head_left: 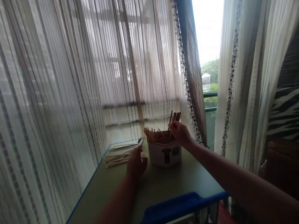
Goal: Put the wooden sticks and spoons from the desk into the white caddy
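Note:
A white holder (154, 154) with a brown print stands on the table, with several wooden chopsticks (150, 134) upright in its compartments. My right hand (179, 132) is over its right side, fingers pinched on a thin chopstick (171, 116); the fingers partly hide the grip. Left of the holder, my left hand (136, 163) is low over the table, thumb apart from the loosely curled fingers, and I see nothing held. Just beyond that hand lie loose chopsticks (116, 160) in a pile. A metal slotted spoon (140, 141) rests behind them, its head near my fingertips.
The pale green table (163, 183) has a blue edge and a blue handle-like bar (173, 203) at the front. Sheer striped curtains (70, 77) hang close behind and left. A gap on the right shows a railing (210, 94) and trees.

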Motion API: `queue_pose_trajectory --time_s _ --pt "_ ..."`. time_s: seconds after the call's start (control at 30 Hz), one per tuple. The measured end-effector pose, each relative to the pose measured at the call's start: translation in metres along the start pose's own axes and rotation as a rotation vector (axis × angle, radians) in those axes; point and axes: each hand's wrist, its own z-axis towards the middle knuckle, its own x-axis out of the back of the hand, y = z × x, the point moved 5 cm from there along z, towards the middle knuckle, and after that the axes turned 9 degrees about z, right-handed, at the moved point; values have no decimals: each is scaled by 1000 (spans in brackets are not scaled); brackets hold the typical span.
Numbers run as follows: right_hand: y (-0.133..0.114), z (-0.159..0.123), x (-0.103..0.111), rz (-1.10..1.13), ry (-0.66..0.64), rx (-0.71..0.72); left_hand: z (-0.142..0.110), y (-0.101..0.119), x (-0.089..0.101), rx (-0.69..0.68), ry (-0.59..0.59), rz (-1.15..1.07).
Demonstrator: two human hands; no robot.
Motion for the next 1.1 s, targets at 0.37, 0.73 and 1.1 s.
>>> queue_pose_trajectory --time_s 0.37,0.73,1.1 --pt "9 -23 -21 -51 95 -32 4 -3 -2 17 -75 42" --pt "14 -22 -29 -113 -77 -15 5 -5 1 55 -70 36" --pt "5 4 -32 -65 -205 -47 4 -7 -4 75 -169 63"
